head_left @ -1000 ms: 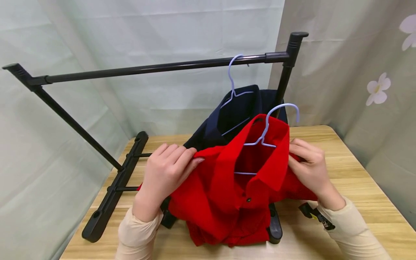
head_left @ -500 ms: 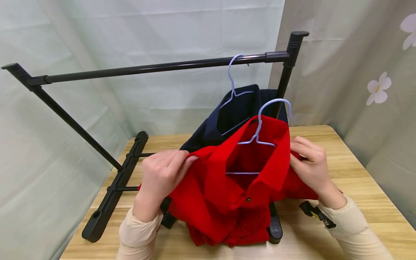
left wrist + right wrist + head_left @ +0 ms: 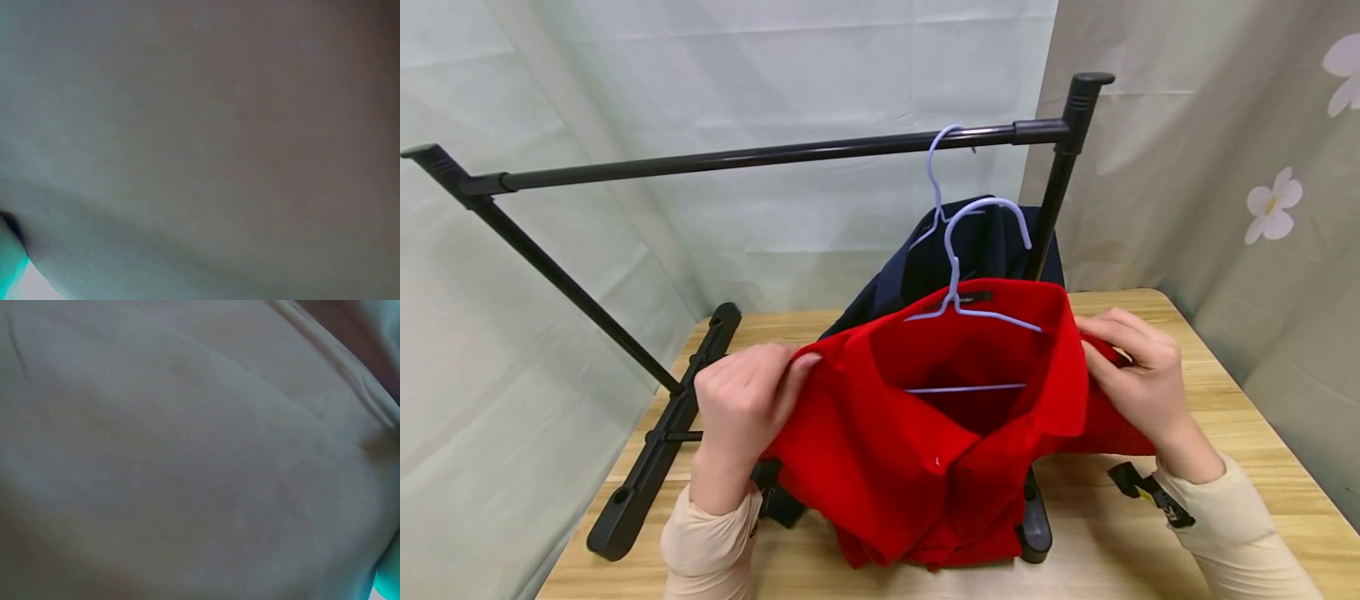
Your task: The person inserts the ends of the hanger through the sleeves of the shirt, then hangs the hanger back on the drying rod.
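Note:
A red collared shirt (image 3: 880,467) is spread between the two hands, with a lavender wire hanger (image 3: 953,275) inside its open neck. The hanger's hook stands free above the collar, in front of a navy garment. My left hand (image 3: 741,408) pinches the shirt's left shoulder between thumb and fingers. At the other shoulder, my right hand (image 3: 1142,379) grips the red cloth. The lower part of the shirt bunches down onto the table. Both wrist views are filled by blurred, pale surfaces, and no fingers can be made out there.
Behind the shirt stands a black garment rack (image 3: 737,158) with a horizontal bar. A navy garment (image 3: 887,292) hangs near its right end on another lavender hanger (image 3: 934,179). The rack's left foot (image 3: 655,450) rests on the wooden table (image 3: 1217,400). Pale curtains surround the table.
Both hands have drawn apart, the left hand leftward and the right hand slightly rightward, so the collar is wider. The red shirt's hanger has shifted left and its hook has risen.

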`<control>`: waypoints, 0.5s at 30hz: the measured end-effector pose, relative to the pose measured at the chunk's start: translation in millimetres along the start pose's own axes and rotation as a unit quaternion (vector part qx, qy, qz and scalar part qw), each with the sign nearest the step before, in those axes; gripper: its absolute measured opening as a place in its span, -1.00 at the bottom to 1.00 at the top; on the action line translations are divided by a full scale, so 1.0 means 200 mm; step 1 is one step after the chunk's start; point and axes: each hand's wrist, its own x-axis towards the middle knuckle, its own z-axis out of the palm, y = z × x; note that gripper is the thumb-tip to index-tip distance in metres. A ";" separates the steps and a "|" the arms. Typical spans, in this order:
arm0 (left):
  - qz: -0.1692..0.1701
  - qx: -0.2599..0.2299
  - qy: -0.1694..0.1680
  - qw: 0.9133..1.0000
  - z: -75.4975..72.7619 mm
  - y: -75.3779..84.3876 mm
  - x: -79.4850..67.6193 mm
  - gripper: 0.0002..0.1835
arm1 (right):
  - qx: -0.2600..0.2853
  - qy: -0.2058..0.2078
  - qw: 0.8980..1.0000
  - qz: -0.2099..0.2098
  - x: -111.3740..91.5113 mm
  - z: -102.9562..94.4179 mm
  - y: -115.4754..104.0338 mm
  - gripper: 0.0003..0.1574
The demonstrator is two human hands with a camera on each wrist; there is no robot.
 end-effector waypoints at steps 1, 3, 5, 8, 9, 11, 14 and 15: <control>-0.001 -0.002 0.002 1.000 0.00 0.00 0.00 -0.62 | -0.003 -0.008 1.000 0.002 0.00 0.00 0.00 -0.68; -0.003 -0.005 0.005 1.000 0.00 -0.01 0.00 -0.63 | -0.002 -0.027 1.000 0.009 0.00 -0.01 0.00 -0.69; -0.004 -0.008 0.003 1.000 0.00 -0.01 -0.01 -0.63 | -0.001 -0.045 0.999 0.013 -0.02 -0.02 0.00 -0.71; -0.007 -0.012 -0.006 1.000 -0.01 -0.02 -0.01 -0.63 | 0.004 -0.057 0.998 0.013 -0.04 -0.02 0.02 -0.74; -0.007 -0.014 -0.010 1.000 -0.01 -0.02 -0.02 -0.63 | 0.001 -0.057 0.998 0.012 -0.04 -0.02 0.02 -0.74; -0.009 -0.019 -0.018 1.000 -0.01 -0.02 -0.02 -0.63 | -0.005 -0.056 0.998 0.010 -0.06 -0.02 0.04 -0.74; -0.012 -0.029 -0.025 0.999 -0.01 -0.03 -0.03 -0.63 | -0.025 -0.054 0.998 0.008 -0.07 -0.02 0.05 -0.70; -0.012 -0.033 -0.028 0.999 -0.01 -0.03 -0.03 -0.64 | -0.030 -0.053 0.998 0.008 -0.08 -0.02 0.06 -0.68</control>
